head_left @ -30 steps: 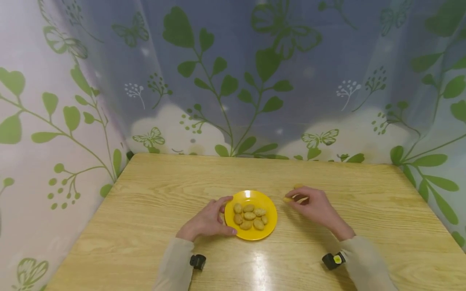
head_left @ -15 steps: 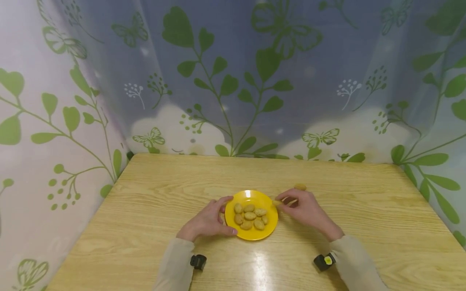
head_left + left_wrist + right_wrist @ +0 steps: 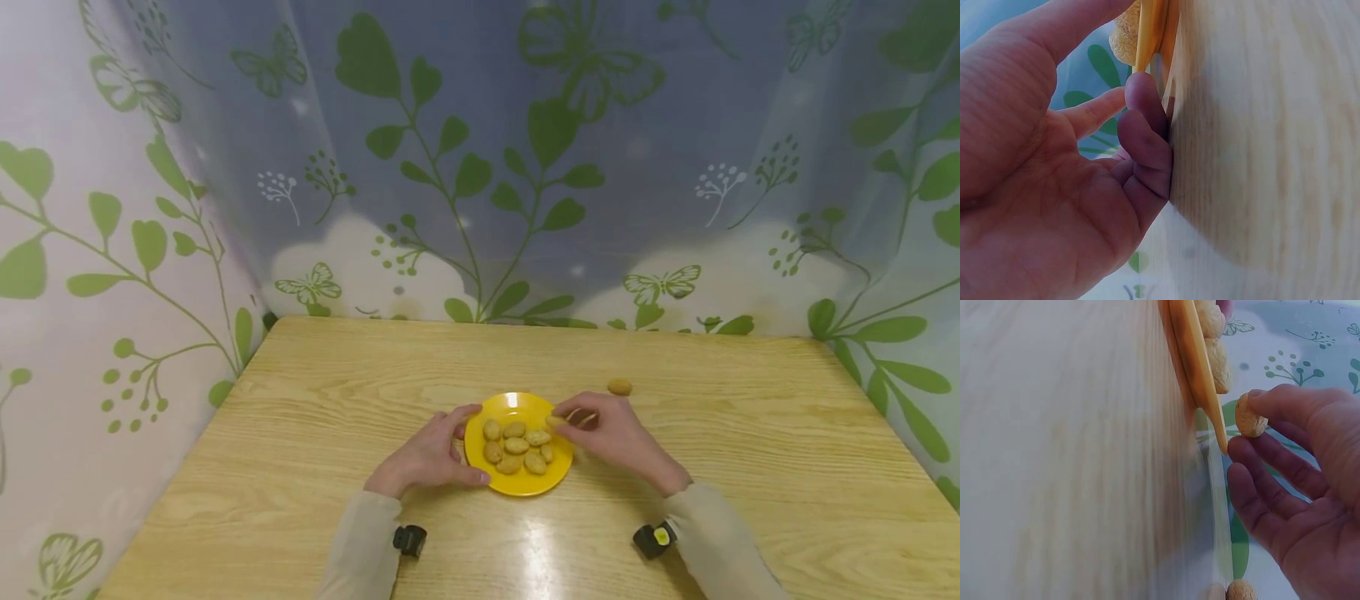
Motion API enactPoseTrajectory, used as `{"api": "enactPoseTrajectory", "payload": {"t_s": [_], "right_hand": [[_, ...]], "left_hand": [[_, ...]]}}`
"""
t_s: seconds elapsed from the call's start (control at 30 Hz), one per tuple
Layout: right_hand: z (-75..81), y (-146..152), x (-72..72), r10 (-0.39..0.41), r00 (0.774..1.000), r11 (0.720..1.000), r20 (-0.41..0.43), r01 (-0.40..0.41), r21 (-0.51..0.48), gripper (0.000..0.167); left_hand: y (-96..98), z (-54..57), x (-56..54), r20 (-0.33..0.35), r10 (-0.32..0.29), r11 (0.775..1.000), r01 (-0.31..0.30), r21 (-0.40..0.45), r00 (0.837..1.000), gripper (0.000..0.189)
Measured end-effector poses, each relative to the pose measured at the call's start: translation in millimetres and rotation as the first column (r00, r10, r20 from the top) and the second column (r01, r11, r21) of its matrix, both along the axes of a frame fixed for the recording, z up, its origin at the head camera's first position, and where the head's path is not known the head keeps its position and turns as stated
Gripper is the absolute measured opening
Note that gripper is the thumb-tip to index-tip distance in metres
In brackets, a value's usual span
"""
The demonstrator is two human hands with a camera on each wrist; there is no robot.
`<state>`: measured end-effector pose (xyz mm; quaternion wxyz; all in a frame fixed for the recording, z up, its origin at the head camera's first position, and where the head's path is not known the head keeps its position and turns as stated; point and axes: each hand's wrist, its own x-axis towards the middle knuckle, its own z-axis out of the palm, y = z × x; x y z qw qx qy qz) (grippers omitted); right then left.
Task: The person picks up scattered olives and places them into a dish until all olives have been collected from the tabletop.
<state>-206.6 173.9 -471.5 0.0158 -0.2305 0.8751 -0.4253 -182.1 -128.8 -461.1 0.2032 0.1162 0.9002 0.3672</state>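
A yellow plate (image 3: pixel 557 479) holds several tan, oval walnuts (image 3: pixel 516 446) with wrinkled shells. On its left side my left hand (image 3: pixel 423 454) grips the rim, thumb at the near edge and fingers farther back; the left wrist view shows fingertips against the plate's edge (image 3: pixel 1145 37). My right hand (image 3: pixel 617 433) pinches one walnut (image 3: pixel 1250 416) between thumb and fingertips, over the plate's right rim. In the right wrist view its lower fingers lie close by the plate's edge (image 3: pixel 1200 369), and the pinched walnut is just above that edge.
One loose walnut (image 3: pixel 619 387) lies on the wooden table (image 3: pixel 360 358) behind my right hand. A curtain (image 3: pixel 480 250) printed with leaves and butterflies hangs along the table's back and sides. Small black cameras (image 3: pixel 409 541) are strapped at both wrists.
My right hand has moved left with the walnut, from beside the plate to over its right rim. The loose walnut behind it is now fully uncovered. The left hand stays on the plate.
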Motion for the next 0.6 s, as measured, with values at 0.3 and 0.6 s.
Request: {"api": "enactPoseTrajectory", "payload": {"t_s": [0.3, 0.6], "right_hand": [[-2.1, -11.0, -4.1, 0.028, 0.999, 1.0, -0.029, -0.028, -0.001, 0.016], [-2.7, -15.3, -7.1, 0.031, 0.999, 0.998, 0.008, -0.031, 0.046, 0.016]], "left_hand": [[0.7, 0.9, 0.2, 0.004, 0.003, 1.0, -0.003, -0.002, 1.0, 0.099], [0.1, -1.4, -1.0, -0.006, -0.002, 1.0, 0.002, -0.007, 1.0, 0.099]]}}
